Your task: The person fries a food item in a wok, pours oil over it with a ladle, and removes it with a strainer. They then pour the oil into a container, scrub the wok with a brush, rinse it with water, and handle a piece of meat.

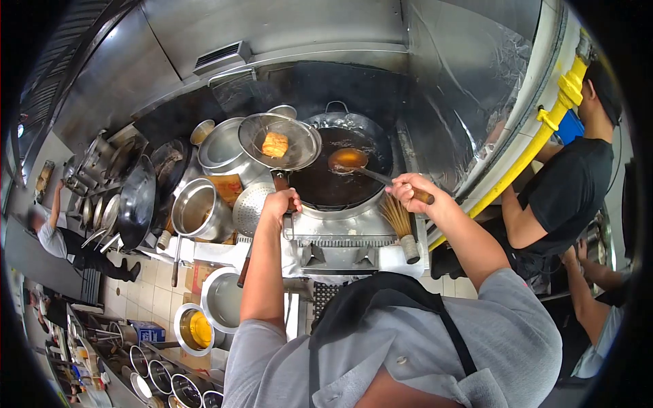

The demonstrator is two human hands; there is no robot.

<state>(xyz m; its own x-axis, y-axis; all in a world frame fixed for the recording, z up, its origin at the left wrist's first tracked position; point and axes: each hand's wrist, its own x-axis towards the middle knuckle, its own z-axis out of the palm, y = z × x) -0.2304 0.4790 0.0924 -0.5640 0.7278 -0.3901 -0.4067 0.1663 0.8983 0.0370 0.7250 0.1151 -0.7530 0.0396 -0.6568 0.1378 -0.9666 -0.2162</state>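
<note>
My left hand (280, 205) is closed round the dark handle of a round mesh strainer (303, 151). On the mesh lies a golden fried piece of food (275, 144). The strainer is over the left rim of a large wok (382, 139) that holds dark oil (333, 188). My right hand (415, 192) grips the wooden handle end of a ladle (347, 160), whose bowl shows amber oil over the wok. Just below that hand, a bamboo wok brush (398, 219) rests on the stove's right edge.
Left of the wok stand a steel pot (185, 212), a perforated skimmer (253, 208) and a lidded pot (219, 144). A bowl of yellow liquid (194, 329) sits low at left. A yellow pipe (527, 160) runs along the right, with a person in black (575, 180) beside it.
</note>
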